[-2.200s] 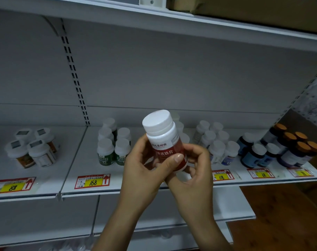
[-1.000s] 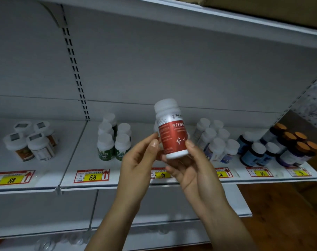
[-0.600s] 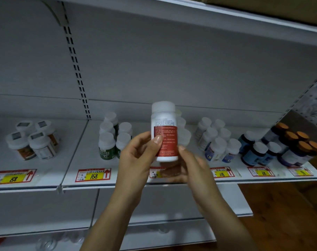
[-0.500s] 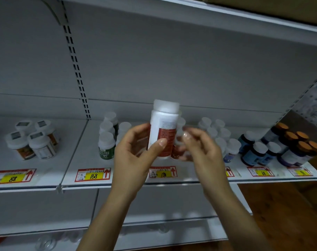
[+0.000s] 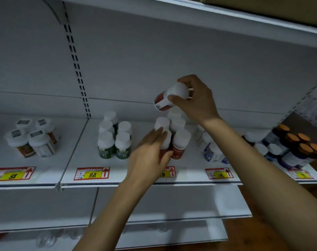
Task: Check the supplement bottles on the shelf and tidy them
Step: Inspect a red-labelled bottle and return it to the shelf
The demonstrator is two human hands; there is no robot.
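Your red-labelled bottle [image 5: 164, 101] has passed from left hand [image 5: 148, 156] to right hand [image 5: 195, 102], whose curled fingers grip its white cap end, tilted above the matching bottles [image 5: 180, 144] on the white shelf [image 5: 78, 160]. Your left hand lays nearly straight fingers against the front one. Yellow price tags [image 5: 92, 173] read 88, 168 and 118.

Yellow-and-red tag 88 [image 5: 12, 173] far left, tag 168 [image 5: 91, 173] next, tag 118 [image 5: 219, 173] right of centre. Slotted upright [image 5: 77, 69] on grey back panel [image 5: 172, 57]. Cardboard box [image 5: 281, 9] top right. Brown wooden floor [image 5: 248, 234] lower right.
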